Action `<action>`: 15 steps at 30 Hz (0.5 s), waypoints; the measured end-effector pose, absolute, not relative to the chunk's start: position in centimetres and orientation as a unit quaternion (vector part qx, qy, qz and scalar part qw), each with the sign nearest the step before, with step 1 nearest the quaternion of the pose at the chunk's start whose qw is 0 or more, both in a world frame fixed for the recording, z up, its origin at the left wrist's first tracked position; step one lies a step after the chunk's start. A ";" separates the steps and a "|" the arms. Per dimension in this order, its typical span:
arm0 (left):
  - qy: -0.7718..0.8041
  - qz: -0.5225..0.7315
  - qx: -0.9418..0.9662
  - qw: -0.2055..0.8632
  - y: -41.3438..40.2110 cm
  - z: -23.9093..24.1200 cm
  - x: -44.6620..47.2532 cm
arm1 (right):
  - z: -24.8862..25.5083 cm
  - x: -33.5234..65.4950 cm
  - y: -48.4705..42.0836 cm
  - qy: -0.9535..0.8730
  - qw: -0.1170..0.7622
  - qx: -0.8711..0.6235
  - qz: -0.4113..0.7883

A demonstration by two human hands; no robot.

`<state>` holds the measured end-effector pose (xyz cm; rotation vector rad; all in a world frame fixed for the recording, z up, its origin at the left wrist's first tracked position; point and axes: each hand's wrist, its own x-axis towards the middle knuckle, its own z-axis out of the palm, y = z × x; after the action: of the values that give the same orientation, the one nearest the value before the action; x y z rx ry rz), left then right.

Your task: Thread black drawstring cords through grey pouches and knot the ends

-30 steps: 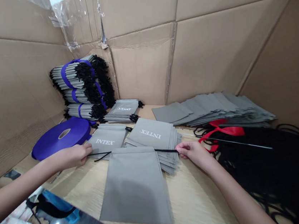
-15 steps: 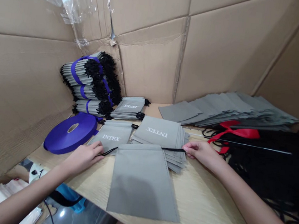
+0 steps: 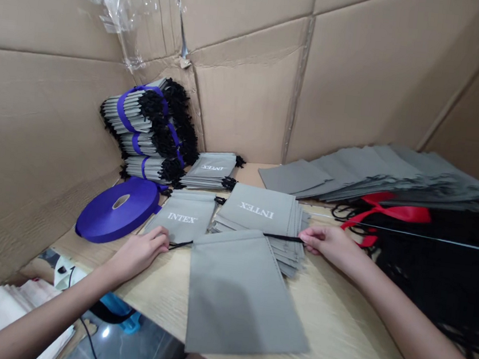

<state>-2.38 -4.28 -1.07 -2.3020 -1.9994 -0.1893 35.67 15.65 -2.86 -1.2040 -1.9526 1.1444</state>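
So there's a plain gray bag (image 3: 243,301) lying flat on the table (image 3: 347,336), with a black cord (image 3: 282,238) sticking out of both sides of its top hem. I'll use that bag as the reference for everything.

The left hand (image 3: 145,249) is off the bag's upper left corner, fingers bent and closed on that end of the cord. The right hand (image 3: 323,242) is out past the upper right corner, pinching the other end between thumb and fingers. The cord looks pretty straight on the right side.

Right behind the bag, and partly covered by it, is a printed stack (image 3: 258,202) with INTEX reading upside down. Behind it to the left is a printed bag (image 3: 188,205) with INTEX the right way up, then a purple ribbon roll (image 3: 98,224) farther left. The tied bundles (image 3: 132,112) are piled up far back left of it.

Back right of the bag there's a fanned gray pile (image 3: 353,169), plus a red ribbon (image 3: 408,213) and a big heap of black cords (image 3: 440,277) off to its right.
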 end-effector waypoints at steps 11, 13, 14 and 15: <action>-0.671 -0.082 -0.737 -0.007 -5.1 -1.0 -4.4 | -2.8 35.6 15.7 -0.716 0.283 -0.459 0.443; -0.669 -0.081 -0.739 -0.007 -5.1 -1.0 -4.6 | -2.8 35.6 15.6 -0.709 0.285 -0.463 0.450; -0.668 -0.080 -0.740 -0.005 -5.1 -1.0 -4.7 | -2.8 35.6 15.7 -0.706 0.286 -0.464 0.453; -0.667 -0.079 -0.741 -0.003 -5.1 -1.0 -4.7 | -2.8 35.5 15.7 -0.704 0.286 -0.464 0.456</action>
<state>-4.73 -5.13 -0.96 -2.3309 -2.0992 -0.2486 35.54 15.69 -2.83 -1.2406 -1.8806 1.2185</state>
